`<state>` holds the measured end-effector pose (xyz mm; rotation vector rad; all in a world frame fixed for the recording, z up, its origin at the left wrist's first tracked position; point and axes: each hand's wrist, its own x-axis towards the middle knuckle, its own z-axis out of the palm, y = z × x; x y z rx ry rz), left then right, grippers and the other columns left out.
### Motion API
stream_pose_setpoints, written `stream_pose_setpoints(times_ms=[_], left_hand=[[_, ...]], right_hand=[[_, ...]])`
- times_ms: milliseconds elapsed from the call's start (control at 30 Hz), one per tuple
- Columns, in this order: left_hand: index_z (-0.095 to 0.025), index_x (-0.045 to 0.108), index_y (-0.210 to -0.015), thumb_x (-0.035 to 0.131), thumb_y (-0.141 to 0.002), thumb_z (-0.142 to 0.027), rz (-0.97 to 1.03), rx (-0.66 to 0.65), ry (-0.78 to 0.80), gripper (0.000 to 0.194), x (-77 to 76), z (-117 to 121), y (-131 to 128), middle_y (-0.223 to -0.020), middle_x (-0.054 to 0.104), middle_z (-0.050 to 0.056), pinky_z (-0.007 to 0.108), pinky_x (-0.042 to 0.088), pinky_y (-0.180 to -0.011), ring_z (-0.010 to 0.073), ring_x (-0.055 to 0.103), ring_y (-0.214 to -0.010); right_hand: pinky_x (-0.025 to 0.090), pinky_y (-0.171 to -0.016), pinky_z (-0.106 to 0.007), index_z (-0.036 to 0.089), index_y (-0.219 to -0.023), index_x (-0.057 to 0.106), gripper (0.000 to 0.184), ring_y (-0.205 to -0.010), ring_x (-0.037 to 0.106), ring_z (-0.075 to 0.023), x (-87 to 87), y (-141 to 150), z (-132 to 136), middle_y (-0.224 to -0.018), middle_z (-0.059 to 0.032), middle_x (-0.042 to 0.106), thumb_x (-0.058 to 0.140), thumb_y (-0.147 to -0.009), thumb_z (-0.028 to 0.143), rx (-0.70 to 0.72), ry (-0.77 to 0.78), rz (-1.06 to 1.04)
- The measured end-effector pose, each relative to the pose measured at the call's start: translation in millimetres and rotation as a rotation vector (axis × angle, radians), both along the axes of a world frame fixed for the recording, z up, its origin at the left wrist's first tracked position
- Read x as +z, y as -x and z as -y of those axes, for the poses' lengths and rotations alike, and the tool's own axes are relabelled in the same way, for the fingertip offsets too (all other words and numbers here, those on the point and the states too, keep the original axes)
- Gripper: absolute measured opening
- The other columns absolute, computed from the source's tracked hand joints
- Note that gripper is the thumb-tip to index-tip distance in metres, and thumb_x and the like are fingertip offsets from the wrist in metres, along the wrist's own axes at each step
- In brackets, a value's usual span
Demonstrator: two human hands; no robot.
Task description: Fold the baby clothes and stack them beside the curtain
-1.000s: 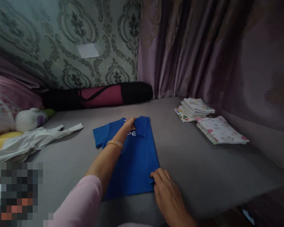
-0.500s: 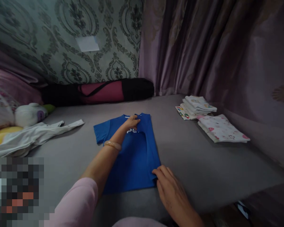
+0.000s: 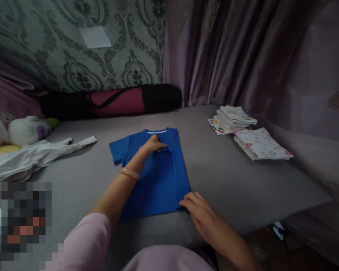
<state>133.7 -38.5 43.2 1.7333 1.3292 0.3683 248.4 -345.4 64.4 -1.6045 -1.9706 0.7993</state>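
A blue T-shirt point(image 3: 152, 184) lies spread on the grey bed, its white-edged collar away from me. Its right side is folded inward in a long strip, while the left sleeve sticks out flat. My left hand point(image 3: 154, 143) rests on the upper chest just below the collar, thumb out to the right, covering most of the white print. At the near right corner, my right hand point(image 3: 199, 210) pinches the hem of the folded strip between thumb and fingers. A pale bangle point(image 3: 130, 173) circles my left wrist.
Folded white printed cloths point(image 3: 234, 118) are stacked at the right, with another folded cloth point(image 3: 262, 145) in front. Light trousers point(image 3: 51, 154) and a plush toy point(image 3: 28, 130) lie at the left. A long black-and-maroon bag point(image 3: 118, 101) runs along the wall.
My left hand has drawn back slightly from the collar, uncovering its white edging. My right hand stays at the near right corner of the T-shirt. The view has shifted a little.
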Motion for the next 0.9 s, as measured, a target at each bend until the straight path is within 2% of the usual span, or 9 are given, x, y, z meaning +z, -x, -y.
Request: stream_pose_setpoints(times_ms=[67,133,267,367,467,567,633,800,900], left_hand=[[-0.01,0.053,-0.112,0.074,-0.072,-0.018,-0.048,-0.024,-0.252,0.046,4.1,11.2,11.0,-0.088,0.063,0.007,0.033,0.052,-0.074,0.0186,0.063,-0.076],[-0.013,0.059,-0.106,0.071,-0.074,-0.02,-0.036,-0.176,-0.43,0.035,11.8,33.1,24.0,-0.099,0.062,0.01,0.033,0.049,-0.083,0.0198,0.061,-0.086],[-0.019,0.064,-0.106,0.054,-0.09,-0.028,0.1,-0.768,-0.475,0.02,32.6,105.6,48.9,-0.103,0.065,0.008,0.032,0.043,-0.093,0.0201,0.059,-0.1],[-0.02,0.062,-0.112,0.047,-0.094,-0.026,0.101,-0.969,-0.453,0.024,38.9,161.0,60.6,-0.108,0.064,0.007,0.03,0.043,-0.093,0.0188,0.057,-0.105],[-0.02,0.062,-0.11,0.042,-0.096,-0.025,-0.01,-0.934,-0.489,0.024,31.7,195.3,65.2,-0.111,0.061,0.007,0.03,0.042,-0.092,0.0183,0.055,-0.103],[-0.02,0.062,-0.106,0.041,-0.096,-0.024,-0.098,-0.835,-0.533,0.023,19.3,208.9,64.9,-0.108,0.06,0.007,0.032,0.042,-0.089,0.019,0.053,-0.099],[-0.021,0.061,-0.104,0.042,-0.095,-0.024,-0.121,-0.788,-0.55,0.021,12.7,211.6,63.5,-0.104,0.06,0.005,0.032,0.041,-0.085,0.0191,0.052,-0.096],[-0.023,0.062,-0.1,0.043,-0.095,-0.025,-0.077,-0.728,-0.544,0.019,5.7,210.9,63.1,-0.099,0.06,0.004,0.032,0.039,-0.082,0.0184,0.05,-0.093],[-0.024,0.062,-0.101,0.044,-0.095,-0.026,-0.016,-0.721,-0.514,0.02,4.9,209.4,65.8,-0.1,0.061,0.004,0.031,0.039,-0.082,0.0174,0.05,-0.092]], right_hand=[[0.048,-0.087,-0.028,0.024,-0.107,0.064,0.031,-0.097,0.058,-0.0146,2.1,-11.5,-8.7,-0.101,-0.0023,0.064,0.041,-0.091,0.01,0.059,0.026,-0.072],[0.047,-0.091,-0.029,0.024,-0.108,0.065,0.03,-0.101,0.06,-0.015,1.8,-24.9,-24.1,-0.106,-0.0034,0.066,0.039,-0.094,0.017,0.028,-0.017,-0.075],[0.03,-0.112,-0.042,0.018,-0.139,0.044,0.046,-0.135,0.037,-0.0193,-9.1,-43.6,-71.4,-0.144,-0.0106,0.045,0.026,-0.098,0.025,-0.103,-0.2,0.215],[0.015,-0.117,-0.048,0.015,-0.149,0.026,0.055,-0.144,0.015,-0.0219,-24.3,-41.7,-105.4,-0.156,-0.0101,0.023,0.026,-0.098,0.035,-0.022,-0.207,0.462],[0.01,-0.117,-0.047,0.009,-0.15,0.022,0.063,-0.145,0.009,-0.024,-39.7,-32.7,-122.8,-0.157,-0.0127,0.017,0.025,-0.098,0.043,0.021,-0.161,0.555],[0.012,-0.117,-0.046,0.007,-0.15,0.022,0.065,-0.145,0.011,-0.0247,-45.1,-28.1,-125.5,-0.156,-0.0136,0.016,0.023,-0.098,0.047,0.054,-0.078,0.567],[0.013,-0.116,-0.048,0.007,-0.149,0.026,0.066,-0.144,0.015,-0.0264,-39.8,-28.5,-127.6,-0.155,-0.0147,0.02,0.024,-0.097,0.049,0.066,-0.059,0.576],[0.014,-0.114,-0.046,0.015,-0.13,0.054,0.056,-0.13,0.043,-0.0223,-17.2,-32.1,-166.8,-0.138,-0.0116,0.052,0.014,-0.1,0.039,0.007,-0.115,0.543],[0.013,-0.115,-0.042,0.007,-0.14,0.042,0.055,-0.138,0.032,-0.0233,-19.2,-32.4,-208.9,-0.147,-0.0152,0.041,0.018,-0.099,0.033,-0.129,-0.13,0.559]])
